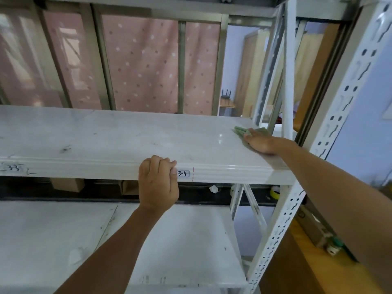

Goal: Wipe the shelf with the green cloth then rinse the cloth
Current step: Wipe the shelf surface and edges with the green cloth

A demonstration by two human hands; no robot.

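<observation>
Wiping the right end of the shelf

The right hand [262, 143] lies flat on the green cloth [240, 131], fingers straight and close together, pressing it to the shelf [127, 134] near the upright post [289, 81]. The left hand [158, 183] curls its fingers over the shelf's front edge beside the label [183, 173], probably to steady the reach. Rinsing is not yet done.
</observation>
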